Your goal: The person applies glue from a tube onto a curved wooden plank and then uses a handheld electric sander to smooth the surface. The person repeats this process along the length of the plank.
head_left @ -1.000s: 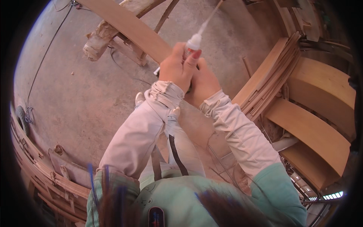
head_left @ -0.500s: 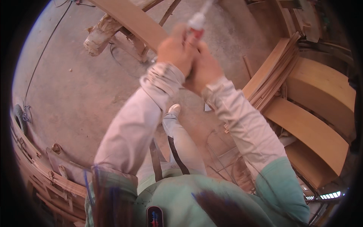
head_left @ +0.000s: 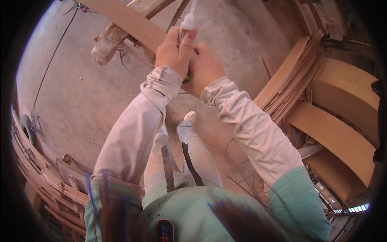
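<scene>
My left hand (head_left: 172, 53) is closed around the front of what looks like a caulking gun (head_left: 187, 23), just behind its white cap and pale, narrow nozzle. The nozzle points up and away from me. Behind it, my right hand (head_left: 204, 69) is wrapped around the rear of the same tool, touching the left hand. A bit of dark and yellow-green shows between the wrists; the rest of the tool is covered by my hands. A long flat wooden board (head_left: 129, 22) lies just beyond my left hand.
The board rests over a wrapped wooden support (head_left: 108, 42) at upper left. On the right stand a stack of thin wood strips (head_left: 296, 76) and large curved wooden panels (head_left: 332, 133). Long timber pieces (head_left: 52, 181) lie at lower left. A black cable (head_left: 54, 56) crosses the concrete floor.
Both hands have moved left and slightly toward the board, carrying the caulking gun with them. Its nozzle has swung leftward, and my grip stays closed.
</scene>
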`<state>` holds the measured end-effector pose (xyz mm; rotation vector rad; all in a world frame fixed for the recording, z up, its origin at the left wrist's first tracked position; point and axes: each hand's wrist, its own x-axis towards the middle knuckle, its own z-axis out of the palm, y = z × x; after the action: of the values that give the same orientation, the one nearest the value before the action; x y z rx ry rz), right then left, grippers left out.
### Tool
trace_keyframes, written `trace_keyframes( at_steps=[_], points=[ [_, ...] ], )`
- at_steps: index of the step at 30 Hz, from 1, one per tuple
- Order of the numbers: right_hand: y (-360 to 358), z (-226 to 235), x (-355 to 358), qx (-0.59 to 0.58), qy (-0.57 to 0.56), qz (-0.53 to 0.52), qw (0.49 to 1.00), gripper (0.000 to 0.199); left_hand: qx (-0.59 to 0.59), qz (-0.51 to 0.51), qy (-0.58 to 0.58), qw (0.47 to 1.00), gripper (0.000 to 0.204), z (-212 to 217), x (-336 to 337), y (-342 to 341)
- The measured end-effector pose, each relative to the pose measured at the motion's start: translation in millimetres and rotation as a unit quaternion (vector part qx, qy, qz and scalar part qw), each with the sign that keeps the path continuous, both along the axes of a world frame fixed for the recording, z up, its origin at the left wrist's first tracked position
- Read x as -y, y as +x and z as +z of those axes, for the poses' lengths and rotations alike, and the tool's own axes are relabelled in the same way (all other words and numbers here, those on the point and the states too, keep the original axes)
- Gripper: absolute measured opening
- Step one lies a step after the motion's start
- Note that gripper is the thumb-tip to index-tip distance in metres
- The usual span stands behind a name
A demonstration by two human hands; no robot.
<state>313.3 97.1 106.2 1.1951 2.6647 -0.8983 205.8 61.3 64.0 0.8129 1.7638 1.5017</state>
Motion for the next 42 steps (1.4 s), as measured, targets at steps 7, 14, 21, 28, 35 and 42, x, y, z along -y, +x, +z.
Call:
trace_keyframes(
  at_steps=[7, 14, 21, 28, 35, 42],
  points=[
    [74, -6, 18, -0.02, -0.031, -0.021, 0.999, 0.061, 0.028, -0.058, -0.042, 0.997, 0.029, 9, 17, 65],
    [133, -5, 33, 0.015, -0.011, -0.012, 1.0, 0.068, 0.019, -0.122, 0.011, 0.992, 0.026, 6, 32, 115],
    [26, -13, 4, -0.022, 0.023, 0.005, 0.999, 0.075, -0.036, -0.023, -0.026, 0.999, 0.04, -2, 2, 19],
    [-92, 12, -33, 0.012, 0.051, 0.023, 0.998, 0.076, -0.04, 0.058, 0.036, 0.997, 0.044, 12, -43, -89],
    [-78, 3, -27, 0.005, 0.015, 0.016, 1.0, 0.076, 0.045, 0.047, 0.039, 0.997, 0.043, -8, -27, -67],
    [-9, 4, -2, -0.027, -0.017, -0.004, 0.999, 0.068, 0.038, 0.019, -0.003, 0.999, 0.047, 1, -4, -12]
  ],
)
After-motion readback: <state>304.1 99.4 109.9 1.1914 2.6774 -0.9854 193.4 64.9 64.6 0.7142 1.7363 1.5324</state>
